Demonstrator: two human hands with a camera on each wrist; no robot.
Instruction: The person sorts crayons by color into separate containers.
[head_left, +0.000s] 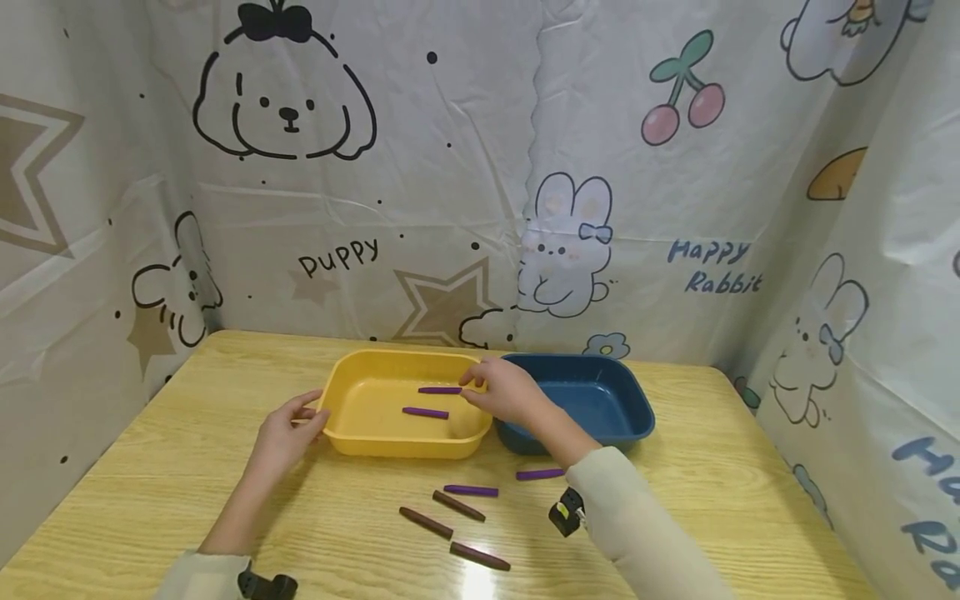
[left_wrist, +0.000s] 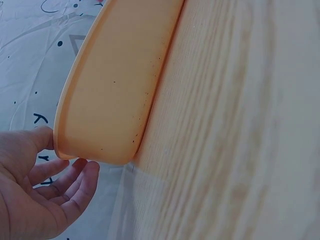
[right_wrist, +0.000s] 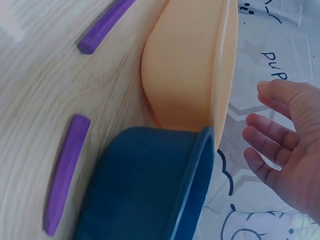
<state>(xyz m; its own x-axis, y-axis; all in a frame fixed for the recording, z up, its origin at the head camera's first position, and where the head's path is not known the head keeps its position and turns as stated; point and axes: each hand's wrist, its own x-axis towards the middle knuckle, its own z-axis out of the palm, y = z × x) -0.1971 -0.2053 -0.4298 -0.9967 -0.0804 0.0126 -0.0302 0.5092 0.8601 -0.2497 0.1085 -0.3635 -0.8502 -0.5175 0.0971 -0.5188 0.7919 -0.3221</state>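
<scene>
At its left end, the yellow bin is held by my left hand, thumb on the rim and fingers against the outer wall; the left wrist view shows this grip on the bin. Above the bin's right side is my right hand, fingers loosely bent. In the right wrist view nothing shows between the fingers of that hand. One purple crayon appears in the bin beside the right fingertips, and a second purple crayon lies on the bin floor.
A dark blue bin stands against the yellow one, under my right forearm. In front lie two purple crayons, one left and one right, and three brown crayons, including a near one. A printed cloth hangs behind the table.
</scene>
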